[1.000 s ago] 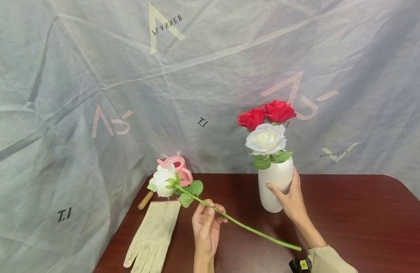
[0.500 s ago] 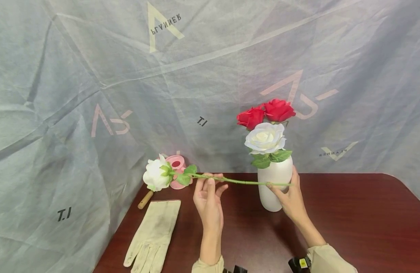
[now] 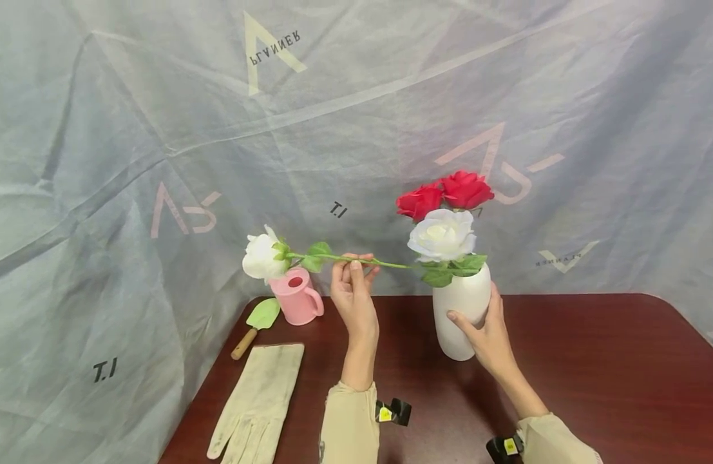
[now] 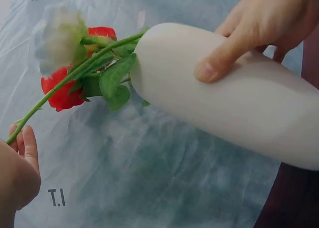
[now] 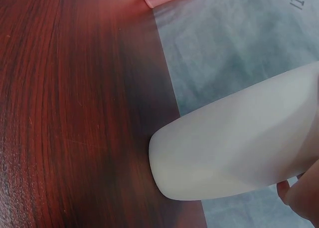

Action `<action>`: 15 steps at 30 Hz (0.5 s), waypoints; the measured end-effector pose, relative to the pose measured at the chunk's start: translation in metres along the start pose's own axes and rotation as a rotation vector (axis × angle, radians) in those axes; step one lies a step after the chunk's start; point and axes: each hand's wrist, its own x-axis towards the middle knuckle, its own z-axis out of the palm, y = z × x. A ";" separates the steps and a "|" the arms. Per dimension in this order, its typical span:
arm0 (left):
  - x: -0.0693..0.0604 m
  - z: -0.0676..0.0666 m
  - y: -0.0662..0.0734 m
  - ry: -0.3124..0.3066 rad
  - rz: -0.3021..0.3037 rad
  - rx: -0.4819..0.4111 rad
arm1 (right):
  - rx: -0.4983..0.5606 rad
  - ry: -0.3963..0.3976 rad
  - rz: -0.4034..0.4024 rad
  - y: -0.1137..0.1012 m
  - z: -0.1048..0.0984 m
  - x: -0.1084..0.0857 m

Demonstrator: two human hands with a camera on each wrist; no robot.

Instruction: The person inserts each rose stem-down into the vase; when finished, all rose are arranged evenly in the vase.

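My left hand (image 3: 356,303) pinches the green stem of a white rose (image 3: 263,256), which lies almost level in the air with its bloom to the left. The stem's cut end reaches the mouth of a white vase (image 3: 457,316); in the left wrist view the stem (image 4: 65,81) crosses in front of the other flowers. Around the vase's side curl the fingers and thumb of my right hand (image 3: 495,341). Two red roses (image 3: 467,189) and another white rose (image 3: 443,236) stand in the vase. The right wrist view shows the vase's base (image 5: 169,163) at the table.
Left on the dark red table (image 3: 594,374) are a pink watering can (image 3: 298,303), a small trowel with a green blade (image 3: 263,314) and wooden handle, and a pale work glove (image 3: 260,393). A grey cloth backdrop (image 3: 344,129) hangs behind the table's far edge.
My left hand has risen with the white rose, and its stem has swung from slanting down to nearly level, its end now at the vase's mouth. My right hand keeps hold of the vase.
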 end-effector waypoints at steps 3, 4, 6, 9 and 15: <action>0.005 0.001 -0.001 0.025 0.002 0.002 | 0.006 0.001 -0.001 0.000 0.002 0.000; 0.007 0.000 -0.001 0.031 0.007 0.011 | 0.006 0.001 -0.002 0.000 0.002 0.000; 0.009 0.000 -0.002 0.045 0.014 0.034 | 0.003 0.002 -0.003 0.000 0.002 0.000; 0.012 0.003 -0.003 0.074 0.032 0.086 | 0.004 0.004 -0.007 0.000 0.002 0.000; 0.011 0.014 -0.012 0.078 0.051 0.174 | -0.005 0.006 -0.003 0.001 0.001 0.000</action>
